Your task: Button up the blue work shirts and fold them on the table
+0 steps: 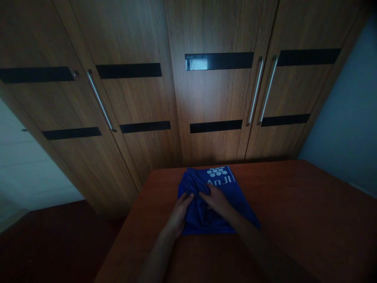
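A blue piece of cloth [218,220] with white dots and lettering printed near its far right corner lies on the table, bunched up at its left and flatter at its right. It may be a garment or a bag; the frame does not show which. My left hand [180,212] grips its left side, thumb on top and the other fingers mostly hidden. Close by, my right hand [216,200] pinches the bunched cloth near its middle, just below the print. A small gap separates the two thumbs.
The reddish-brown wooden table [294,204] extends to both sides of the cloth. Behind its far edge stands a wooden wardrobe [212,94] with black strips and metal handles. A pale wall [347,110] is at the right, and dark red floor [59,236] shows at the lower left.
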{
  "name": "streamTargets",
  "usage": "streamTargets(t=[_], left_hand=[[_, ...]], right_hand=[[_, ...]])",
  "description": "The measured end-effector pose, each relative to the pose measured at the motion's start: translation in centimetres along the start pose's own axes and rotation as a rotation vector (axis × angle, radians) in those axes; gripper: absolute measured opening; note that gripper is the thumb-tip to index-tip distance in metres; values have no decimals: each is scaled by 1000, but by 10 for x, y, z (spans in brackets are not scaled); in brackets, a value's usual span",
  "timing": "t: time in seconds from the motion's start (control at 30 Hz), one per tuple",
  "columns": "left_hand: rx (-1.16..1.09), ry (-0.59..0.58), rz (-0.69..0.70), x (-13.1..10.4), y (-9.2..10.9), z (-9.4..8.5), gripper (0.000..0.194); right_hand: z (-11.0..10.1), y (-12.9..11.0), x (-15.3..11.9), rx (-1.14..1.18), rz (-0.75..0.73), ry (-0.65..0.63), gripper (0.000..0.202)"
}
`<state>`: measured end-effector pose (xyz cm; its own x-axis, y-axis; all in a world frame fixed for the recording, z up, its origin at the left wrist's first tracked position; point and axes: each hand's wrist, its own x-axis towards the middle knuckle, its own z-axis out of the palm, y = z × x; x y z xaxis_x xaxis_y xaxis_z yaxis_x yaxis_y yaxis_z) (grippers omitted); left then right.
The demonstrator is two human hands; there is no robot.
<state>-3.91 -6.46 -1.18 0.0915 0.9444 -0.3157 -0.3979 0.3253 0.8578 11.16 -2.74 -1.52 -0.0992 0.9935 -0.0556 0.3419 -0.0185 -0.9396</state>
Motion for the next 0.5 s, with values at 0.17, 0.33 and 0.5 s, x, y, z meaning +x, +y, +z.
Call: streamTargets(t=[0.17,0.33,0.5], left_hand=[[8,34,11,1,-3,-2,60],[1,-61,60,2,-2,-1,60],[-42,34,24,4,-4,-3,57]], right_hand=[[4,-7,3,-216,-165,35,33],[-3,-13,4,-138,-230,7,23],[-6,-8,3,-58,-203,-18,26]])
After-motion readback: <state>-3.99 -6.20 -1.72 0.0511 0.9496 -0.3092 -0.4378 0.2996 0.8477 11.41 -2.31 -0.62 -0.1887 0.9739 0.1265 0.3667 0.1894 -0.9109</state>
